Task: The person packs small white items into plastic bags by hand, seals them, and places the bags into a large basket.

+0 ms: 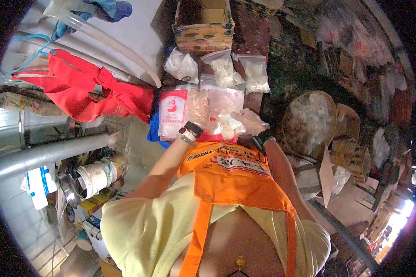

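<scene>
One packet (231, 126) sits between left hand (198, 110) and right hand (254, 122)

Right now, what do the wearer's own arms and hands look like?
Loose, pale yellow sleeves leave the forearms uncovered. The left hand has a black band and a pale watch-like strap at its wrist; the right hand has a dark wristband.

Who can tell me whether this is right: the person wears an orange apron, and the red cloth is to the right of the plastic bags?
Not quite: the head view shows the red cloth to the left of the plastic bags, not to the right. The person does wear an orange apron.
</scene>
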Tool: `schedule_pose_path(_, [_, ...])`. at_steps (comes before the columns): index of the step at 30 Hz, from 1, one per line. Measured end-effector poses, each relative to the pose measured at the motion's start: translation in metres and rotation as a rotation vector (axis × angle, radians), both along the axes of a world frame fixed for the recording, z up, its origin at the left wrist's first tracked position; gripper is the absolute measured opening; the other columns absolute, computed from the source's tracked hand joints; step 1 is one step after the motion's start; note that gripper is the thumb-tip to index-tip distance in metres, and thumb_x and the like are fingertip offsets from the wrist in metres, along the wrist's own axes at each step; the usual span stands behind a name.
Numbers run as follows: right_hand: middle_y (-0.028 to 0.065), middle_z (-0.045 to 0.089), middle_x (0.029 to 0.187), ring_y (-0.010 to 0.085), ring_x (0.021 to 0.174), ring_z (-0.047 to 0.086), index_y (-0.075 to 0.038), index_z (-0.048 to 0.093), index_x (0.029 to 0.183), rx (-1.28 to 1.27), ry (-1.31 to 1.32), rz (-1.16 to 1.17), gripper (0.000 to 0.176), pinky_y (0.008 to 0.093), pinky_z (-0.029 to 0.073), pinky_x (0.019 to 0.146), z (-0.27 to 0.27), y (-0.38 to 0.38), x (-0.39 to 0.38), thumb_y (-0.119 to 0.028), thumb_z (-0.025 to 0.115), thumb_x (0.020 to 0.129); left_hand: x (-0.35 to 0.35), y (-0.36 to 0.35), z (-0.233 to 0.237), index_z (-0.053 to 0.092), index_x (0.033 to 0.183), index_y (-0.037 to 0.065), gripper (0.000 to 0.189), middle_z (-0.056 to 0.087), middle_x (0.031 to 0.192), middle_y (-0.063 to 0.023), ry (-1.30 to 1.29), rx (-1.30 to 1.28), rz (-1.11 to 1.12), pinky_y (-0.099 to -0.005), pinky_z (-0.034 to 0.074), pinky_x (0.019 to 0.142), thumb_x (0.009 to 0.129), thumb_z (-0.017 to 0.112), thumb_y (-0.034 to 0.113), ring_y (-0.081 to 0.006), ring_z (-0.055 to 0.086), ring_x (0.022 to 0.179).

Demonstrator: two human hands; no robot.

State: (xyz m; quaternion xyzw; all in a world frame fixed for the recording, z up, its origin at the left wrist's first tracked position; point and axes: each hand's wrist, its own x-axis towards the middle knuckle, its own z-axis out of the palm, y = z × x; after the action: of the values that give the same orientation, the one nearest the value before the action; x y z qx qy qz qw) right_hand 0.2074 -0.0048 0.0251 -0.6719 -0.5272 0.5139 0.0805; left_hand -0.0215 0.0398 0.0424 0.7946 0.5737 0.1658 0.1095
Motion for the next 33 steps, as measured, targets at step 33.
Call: schedule_pose_path(33, [0.0096,0.071,0.1,0.0169,0.081,0.068,0.004,0.064,0.113,0.167,0.717,-0.222,0.039,0.0298,0.055,0.074,0.06,-0.053,0.052,-0.027,0.066,0.088,0.048,-0.003,-0.001,0.058,0.089,0.003,0.012,0.059,0.085,-0.0218,-0.349,0.075,-0.185,-0.0493,0.048,0.07,0.084,0.063,0.012,-0.041,0.059,0.08])
